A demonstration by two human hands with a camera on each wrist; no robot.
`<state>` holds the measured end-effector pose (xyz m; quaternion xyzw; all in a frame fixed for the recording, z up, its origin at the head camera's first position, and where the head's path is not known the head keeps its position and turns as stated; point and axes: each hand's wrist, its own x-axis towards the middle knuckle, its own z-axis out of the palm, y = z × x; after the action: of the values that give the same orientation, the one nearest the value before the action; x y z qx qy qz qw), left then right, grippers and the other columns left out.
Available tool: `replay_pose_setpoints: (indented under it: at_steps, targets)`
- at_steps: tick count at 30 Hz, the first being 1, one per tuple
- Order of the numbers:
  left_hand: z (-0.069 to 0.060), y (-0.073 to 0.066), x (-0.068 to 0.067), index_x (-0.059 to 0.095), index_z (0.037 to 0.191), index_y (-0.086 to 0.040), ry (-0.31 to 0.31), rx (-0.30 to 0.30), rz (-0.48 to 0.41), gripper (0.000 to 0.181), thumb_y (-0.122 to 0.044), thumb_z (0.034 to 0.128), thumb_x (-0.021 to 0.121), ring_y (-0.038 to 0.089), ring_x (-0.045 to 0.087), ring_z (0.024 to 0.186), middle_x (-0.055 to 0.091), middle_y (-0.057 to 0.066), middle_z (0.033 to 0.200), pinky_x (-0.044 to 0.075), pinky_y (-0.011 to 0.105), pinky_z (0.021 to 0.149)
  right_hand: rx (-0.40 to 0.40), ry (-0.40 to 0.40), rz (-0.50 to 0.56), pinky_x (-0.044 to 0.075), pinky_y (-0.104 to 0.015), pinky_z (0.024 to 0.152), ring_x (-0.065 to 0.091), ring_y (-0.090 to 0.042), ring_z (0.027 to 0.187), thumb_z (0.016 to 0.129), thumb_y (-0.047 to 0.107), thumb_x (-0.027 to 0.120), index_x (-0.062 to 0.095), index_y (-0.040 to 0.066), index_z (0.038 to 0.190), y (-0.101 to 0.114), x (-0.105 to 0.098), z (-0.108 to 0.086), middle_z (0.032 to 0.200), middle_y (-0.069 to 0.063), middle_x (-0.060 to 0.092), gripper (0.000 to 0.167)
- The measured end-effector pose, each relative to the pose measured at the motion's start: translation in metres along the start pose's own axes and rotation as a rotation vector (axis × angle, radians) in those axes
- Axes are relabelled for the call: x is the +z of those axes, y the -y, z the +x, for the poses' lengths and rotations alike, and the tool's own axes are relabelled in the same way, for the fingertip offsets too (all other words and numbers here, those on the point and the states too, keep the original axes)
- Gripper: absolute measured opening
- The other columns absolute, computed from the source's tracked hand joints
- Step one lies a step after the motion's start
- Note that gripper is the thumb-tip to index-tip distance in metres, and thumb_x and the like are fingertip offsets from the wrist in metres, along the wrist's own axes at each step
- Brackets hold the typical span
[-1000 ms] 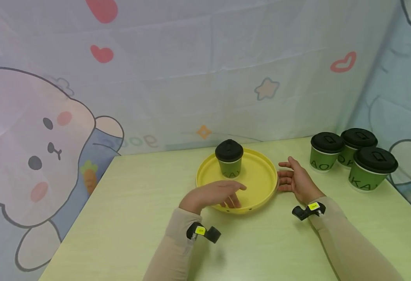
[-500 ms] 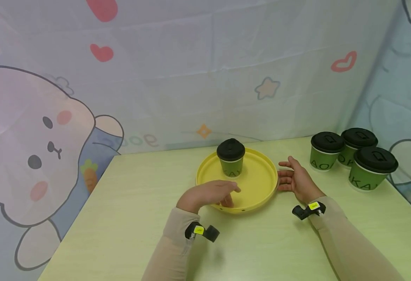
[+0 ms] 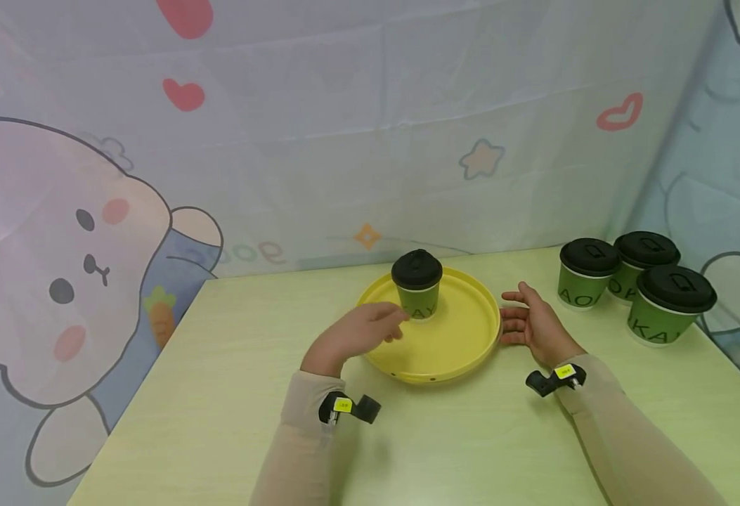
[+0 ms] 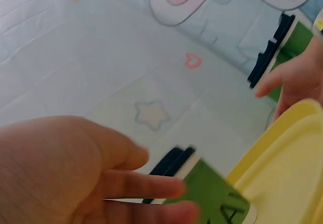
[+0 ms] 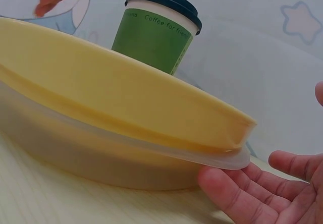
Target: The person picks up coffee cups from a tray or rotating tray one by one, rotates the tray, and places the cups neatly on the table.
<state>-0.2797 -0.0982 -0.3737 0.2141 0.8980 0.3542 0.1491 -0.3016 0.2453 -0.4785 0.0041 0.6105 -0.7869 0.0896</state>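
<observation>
A green paper coffee cup [image 3: 419, 302] with a black lid stands upright on a round yellow turntable tray [image 3: 458, 344]. My left hand [image 3: 360, 330] hovers over the tray's left front edge, fingers loosely bent and holding nothing. In the left wrist view its fingers [image 4: 151, 186] overlap the cup; whether they touch it I cannot tell. Beside the tray's right side, my right hand [image 3: 537, 327] lies with fingers spread. From the right wrist view, its fingertips [image 5: 214, 181] rest against the pale base rim [image 5: 222, 159] under the yellow top.
Three more green cups with black lids, such as the nearest one [image 3: 663, 320], stand together on the table at the right, beyond my right hand. A printed cloth [image 3: 319, 140] hangs behind the light table [image 3: 230, 365], and another side of it closes off the right.
The tray has turned slightly, its front marks shifting left and the cup a little right. My left hand has drawn back leftward and up. My right hand has stayed put.
</observation>
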Motion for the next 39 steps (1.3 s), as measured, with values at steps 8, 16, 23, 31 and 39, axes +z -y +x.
replay_pose_setpoints:
  at_steps: [8, 16, 23, 31, 39]
  targets:
    - [0.023, 0.056, 0.001, 0.034, 0.158, -0.016, -0.436, -0.045, -0.189, 0.053, -0.030, 0.1083, 0.043, 0.034, 0.035, 0.144, 0.035, 0.011, 0.159, 0.035, 0.055, 0.114, -0.002, -0.006, -0.007, 0.061, -0.033, 0.068, 0.069, -0.015, 0.077, 0.103, 0.062, 0.037, 0.025, -0.002, 0.154, 0.000, 0.000, 0.001, 0.098, -0.002, 0.069, 0.083]
    - [0.045, 0.097, 0.023, 0.031, 0.160, -0.016, -0.489, -0.134, -0.469, 0.056, -0.031, 0.1078, 0.046, 0.030, 0.028, 0.150, 0.032, 0.006, 0.163, 0.027, 0.050, 0.120, 0.008, 0.011, 0.023, 0.061, -0.033, 0.067, 0.069, -0.015, 0.077, 0.102, 0.062, 0.039, 0.024, -0.001, 0.154, -0.003, 0.000, 0.003, 0.097, -0.001, 0.068, 0.083]
    - [0.055, 0.109, 0.036, 0.048, 0.152, -0.015, -0.538, -0.182, -0.615, 0.046, -0.023, 0.1067, 0.045, 0.027, 0.039, 0.144, 0.042, 0.006, 0.157, 0.034, 0.045, 0.117, 0.012, -0.073, -0.218, 0.062, -0.037, 0.071, 0.068, -0.021, 0.090, 0.100, 0.068, 0.039, 0.029, 0.002, 0.154, 0.008, 0.003, 0.005, 0.118, -0.013, 0.060, 0.086]
    - [0.055, 0.109, 0.038, 0.052, 0.149, -0.015, -0.544, -0.160, -0.679, 0.044, -0.023, 0.1062, 0.047, 0.024, 0.038, 0.145, 0.045, 0.004, 0.155, 0.034, 0.041, 0.117, -0.269, -0.046, -0.862, 0.052, -0.053, 0.097, 0.050, -0.040, 0.128, 0.103, 0.048, 0.053, 0.041, 0.007, 0.150, 0.082, 0.037, 0.030, 0.145, -0.021, 0.045, 0.064]
    - [0.054, 0.109, 0.038, 0.053, 0.148, -0.013, -0.555, -0.151, -0.701, 0.043, -0.020, 0.1059, 0.047, 0.025, 0.038, 0.145, 0.047, 0.007, 0.154, 0.033, 0.042, 0.118, -0.425, 0.348, -1.308, 0.039, -0.057, 0.109, 0.037, -0.036, 0.140, 0.095, 0.017, 0.061, 0.049, 0.017, 0.149, 0.146, 0.104, 0.051, 0.154, -0.011, 0.039, 0.056]
